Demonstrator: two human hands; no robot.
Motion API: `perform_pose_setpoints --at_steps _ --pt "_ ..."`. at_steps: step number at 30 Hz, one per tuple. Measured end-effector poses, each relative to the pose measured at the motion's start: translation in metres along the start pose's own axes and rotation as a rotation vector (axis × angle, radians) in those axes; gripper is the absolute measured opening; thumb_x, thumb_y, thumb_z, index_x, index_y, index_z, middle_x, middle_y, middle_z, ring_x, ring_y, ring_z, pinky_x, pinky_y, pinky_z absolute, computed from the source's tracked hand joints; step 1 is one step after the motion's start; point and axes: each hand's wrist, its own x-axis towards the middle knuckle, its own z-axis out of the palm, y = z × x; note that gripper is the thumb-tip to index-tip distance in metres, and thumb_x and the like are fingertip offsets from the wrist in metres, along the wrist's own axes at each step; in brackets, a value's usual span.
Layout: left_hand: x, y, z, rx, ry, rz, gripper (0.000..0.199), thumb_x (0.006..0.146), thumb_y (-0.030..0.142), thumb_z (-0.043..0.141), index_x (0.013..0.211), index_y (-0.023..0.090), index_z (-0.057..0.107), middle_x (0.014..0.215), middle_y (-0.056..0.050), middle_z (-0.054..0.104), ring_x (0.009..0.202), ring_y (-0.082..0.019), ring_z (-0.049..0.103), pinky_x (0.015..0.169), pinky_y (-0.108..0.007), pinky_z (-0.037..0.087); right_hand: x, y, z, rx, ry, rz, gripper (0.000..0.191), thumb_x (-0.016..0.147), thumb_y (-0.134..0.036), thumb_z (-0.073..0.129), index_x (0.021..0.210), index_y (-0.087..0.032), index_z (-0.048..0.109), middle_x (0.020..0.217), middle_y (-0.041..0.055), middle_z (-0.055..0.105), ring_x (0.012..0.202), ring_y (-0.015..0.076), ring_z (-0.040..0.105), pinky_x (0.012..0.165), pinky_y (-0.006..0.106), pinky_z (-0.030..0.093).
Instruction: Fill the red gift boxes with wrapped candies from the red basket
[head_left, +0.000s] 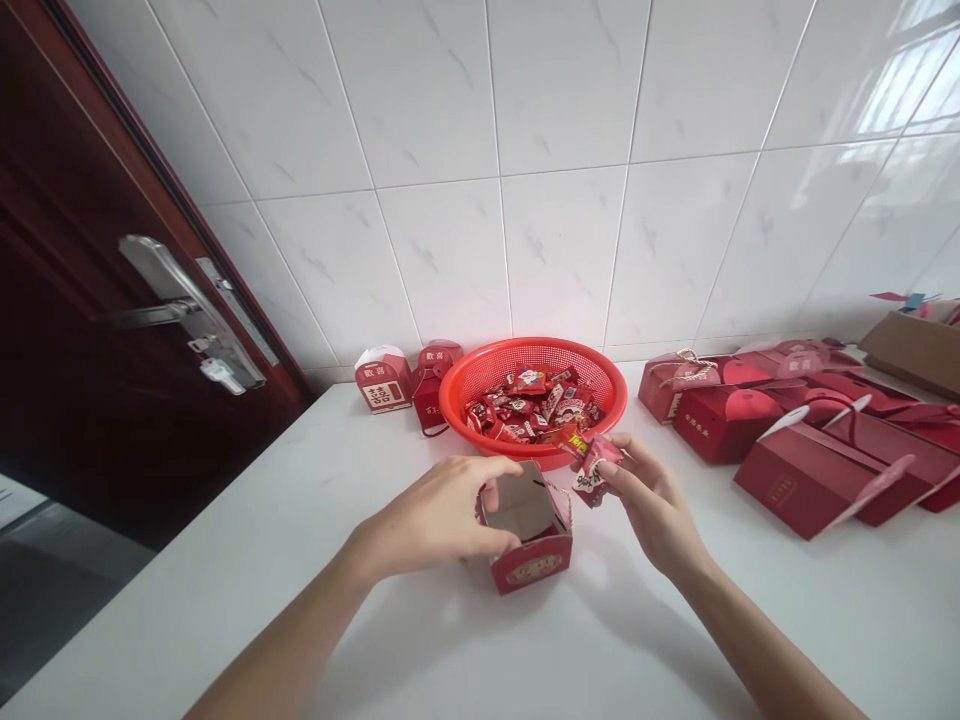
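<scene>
A small red gift box [531,565] stands on the white table with its top open and its grey inside showing. A twisted cord handle hangs at its right side. My left hand [442,515] grips the box from the left, thumb at the near rim and fingers at the far rim. In my right hand [654,500], thumb and fingers pinch several wrapped candies [592,470], just above and right of the box. Behind the box sits a red plastic basket [457,385], with many red-wrapped candies [525,405] inside.
Two closed-looking red boxes [384,380] stand left of the basket. Several more red boxes [814,475] crowd the right side, near a brown cardboard box [911,350]. A tiled wall [562,250] borders the table [337,620] at the back; a dark door [82,250] is at left.
</scene>
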Motion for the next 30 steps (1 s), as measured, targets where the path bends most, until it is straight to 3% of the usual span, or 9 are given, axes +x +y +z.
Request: perform_pose_setpoints --at_steps 3,7,10,18,21,23,26,30 --pt "-0.004 0.006 0.004 0.015 0.004 0.087 0.049 0.068 0.028 0.071 0.116 0.026 0.066 0.097 -0.001 0.067 0.083 -0.022 0.06 0.064 -0.027 0.04 -0.001 -0.013 0.011 -0.038 -0.065 -0.044 0.022 0.09 -0.04 0.069 0.103 -0.024 0.063 0.089 0.004 0.07 0.077 0.0189 0.064 0.067 0.031 0.052" --pt "-0.002 0.009 0.006 -0.055 -0.037 0.128 0.025 0.067 0.023 0.066 0.092 0.023 0.064 0.079 0.0 0.061 0.07 -0.019 0.055 0.057 -0.028 0.037 0.0 -0.028 0.032 -0.21 -0.28 -0.08 0.018 0.094 -0.038 0.064 0.105 -0.023 0.062 0.094 0.0054 0.071 0.084 0.0209 0.068 0.072 0.033 0.054" --pt "0.001 0.005 0.005 -0.109 -0.086 0.111 0.014 0.067 0.022 0.064 0.077 0.022 0.055 0.072 0.002 0.056 0.065 -0.017 0.052 0.053 -0.028 0.035 0.002 -0.031 0.038 -0.385 -0.393 -0.131 0.015 0.095 -0.033 0.06 0.104 -0.022 0.061 0.09 0.0041 0.071 0.079 0.0195 0.068 0.068 0.031 0.054" --pt "-0.001 -0.009 -0.013 -0.047 -0.107 0.031 0.041 0.067 0.042 0.079 0.098 0.021 0.061 0.099 -0.004 0.066 0.089 -0.025 0.061 0.067 -0.029 0.043 0.005 -0.024 0.028 -0.734 -0.299 -0.241 0.007 0.083 -0.02 0.063 0.088 -0.023 0.066 0.065 -0.0018 0.061 0.055 0.0135 0.05 0.051 0.026 0.041" --pt "0.001 -0.011 -0.018 -0.104 -0.153 0.048 0.04 0.077 0.051 0.072 0.102 0.021 0.065 0.099 -0.005 0.07 0.087 -0.024 0.064 0.069 -0.029 0.044 0.004 -0.018 0.027 -0.778 -0.326 -0.212 0.01 0.085 -0.023 0.064 0.092 -0.024 0.07 0.067 -0.0004 0.066 0.054 0.0142 0.052 0.052 0.026 0.04" --pt "0.004 -0.012 -0.02 -0.135 -0.159 0.097 0.035 0.086 0.055 0.061 0.094 0.021 0.067 0.093 -0.004 0.072 0.083 -0.023 0.065 0.07 -0.029 0.045 0.004 -0.014 0.026 -0.747 -0.335 -0.175 0.009 0.089 -0.028 0.064 0.093 -0.024 0.07 0.066 -0.0004 0.068 0.052 0.0142 0.052 0.053 0.026 0.04" --pt "0.01 -0.011 -0.022 -0.177 -0.116 0.137 0.039 0.095 0.05 0.046 0.081 0.021 0.067 0.081 -0.002 0.072 0.08 -0.022 0.065 0.071 -0.03 0.045 0.003 -0.011 0.025 -0.733 -0.311 -0.165 0.011 0.089 -0.033 0.065 0.093 -0.024 0.069 0.064 -0.0011 0.067 0.049 0.0132 0.049 0.05 0.026 0.038" --pt "0.016 -0.006 -0.025 -0.204 -0.053 0.081 0.035 0.093 0.036 0.04 0.092 0.021 0.072 0.078 -0.002 0.074 0.078 -0.022 0.065 0.069 -0.031 0.044 0.0 -0.012 0.023 -0.725 -0.365 -0.201 0.012 0.089 -0.034 0.066 0.09 -0.023 0.07 0.069 0.0014 0.067 0.055 0.0145 0.052 0.054 0.027 0.042"
